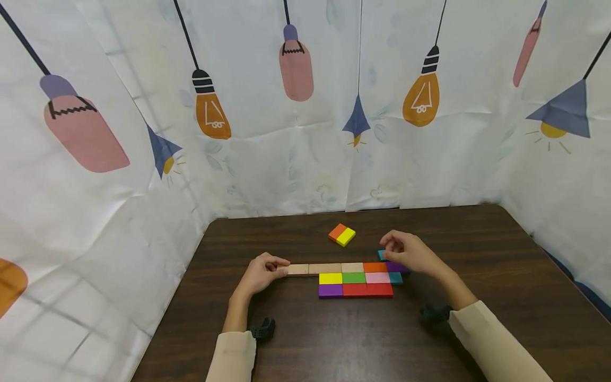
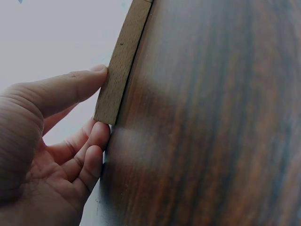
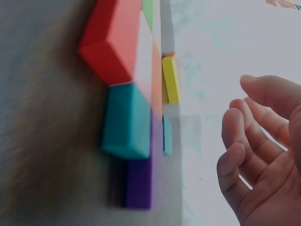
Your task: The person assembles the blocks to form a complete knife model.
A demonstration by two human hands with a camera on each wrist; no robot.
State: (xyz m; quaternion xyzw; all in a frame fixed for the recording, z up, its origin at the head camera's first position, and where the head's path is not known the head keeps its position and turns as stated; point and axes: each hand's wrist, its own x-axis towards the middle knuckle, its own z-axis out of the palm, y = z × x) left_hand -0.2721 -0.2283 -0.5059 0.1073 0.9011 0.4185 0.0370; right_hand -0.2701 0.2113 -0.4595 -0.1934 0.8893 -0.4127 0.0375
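Observation:
In the head view, my left hand [image 1: 259, 274] holds the left end of a row of plain wooden blocks [image 1: 324, 269]. Up close in the left wrist view, the thumb presses the side of the end wooden block [image 2: 123, 66] and fingertips meet its end. My right hand [image 1: 406, 250] is raised over the row's right end, its fingers loosely bent with nothing between them. Beneath it lie a purple block [image 1: 399, 268] and, just behind, a teal block [image 1: 381, 255], both partly hidden by the hand. An orange block [image 1: 374, 267] continues the row beside the purple one.
Against the row's front lie yellow [image 1: 330, 278], green [image 1: 354, 278], pink [image 1: 377, 278] and teal [image 1: 395, 278] blocks. Purple [image 1: 330, 291] and red [image 1: 367, 291] blocks form the front line. Farther back on the dark table [image 1: 286, 345], orange [image 1: 337, 231] and yellow [image 1: 346, 237] blocks sit together.

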